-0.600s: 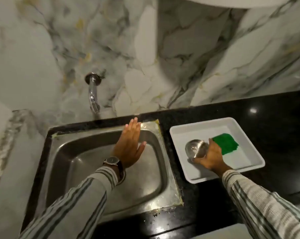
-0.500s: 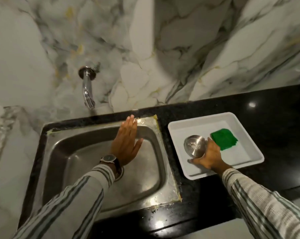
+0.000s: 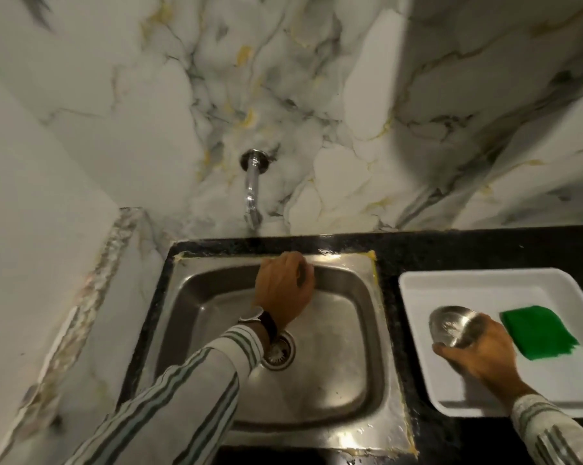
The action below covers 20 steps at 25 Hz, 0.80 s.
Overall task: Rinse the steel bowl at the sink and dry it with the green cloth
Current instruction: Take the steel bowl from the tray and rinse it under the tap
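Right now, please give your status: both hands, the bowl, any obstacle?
Left hand curled at the sink's back rim, under the tap. Right hand has its grip on the steel bowl, in the white tray. Green cloth beside it. No obstacle seen.

One small round steel bowl (image 3: 452, 327), one folded green cloth (image 3: 538, 332), one square white plastic tray (image 3: 478, 283), one rectangular stainless steel sink (image 3: 347, 330), one chrome wall tap (image 3: 252, 189), one dark-strapped wristwatch (image 3: 261, 318) and two bare hands: left hand (image 3: 283, 290), right hand (image 3: 481, 352).
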{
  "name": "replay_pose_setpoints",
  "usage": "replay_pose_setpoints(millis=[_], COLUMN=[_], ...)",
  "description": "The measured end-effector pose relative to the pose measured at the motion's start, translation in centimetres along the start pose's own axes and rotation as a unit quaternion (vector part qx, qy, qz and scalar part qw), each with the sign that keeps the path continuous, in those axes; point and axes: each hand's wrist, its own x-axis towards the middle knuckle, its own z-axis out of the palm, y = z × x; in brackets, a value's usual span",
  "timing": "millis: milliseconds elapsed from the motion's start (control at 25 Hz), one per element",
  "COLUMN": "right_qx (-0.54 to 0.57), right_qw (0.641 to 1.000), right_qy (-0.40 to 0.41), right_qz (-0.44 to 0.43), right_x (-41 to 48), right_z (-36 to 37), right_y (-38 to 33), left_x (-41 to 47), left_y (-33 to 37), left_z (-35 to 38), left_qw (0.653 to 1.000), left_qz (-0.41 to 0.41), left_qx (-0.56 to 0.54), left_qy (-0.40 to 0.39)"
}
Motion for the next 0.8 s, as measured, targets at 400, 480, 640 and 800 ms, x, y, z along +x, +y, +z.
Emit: replay_pose_setpoints(millis=[400, 480, 640, 800], right_qx=[0.112, 0.097, 0.035, 0.027], right_qw=[0.982, 0.972, 0.962, 0.954], right_qy=[-0.033, -0.058, -0.094, -0.142], right_qz=[-0.152, -0.206, -0.256, -0.262], right_x=[-1.5, -2.4, -3.2, -3.2], right_z=[2.3, 4.5, 8.2, 10.9], right_y=[-15.1, -20.2, -28.9, -34.0], left_x=[11.7, 12.5, 13.4, 13.6], left_y=[-5.9, -5.3, -4.8, -5.3], left_z=[-10.3, -9.5, -7.9, -8.3], left_qw=[0.969, 0.968, 0.967, 0.97], left_qz=[-0.236, -0.233, -0.248, -0.224], left_qx=[0.059, 0.058, 0.014, 0.001], left_qy=[-0.03, -0.066, -0.057, -0.096])
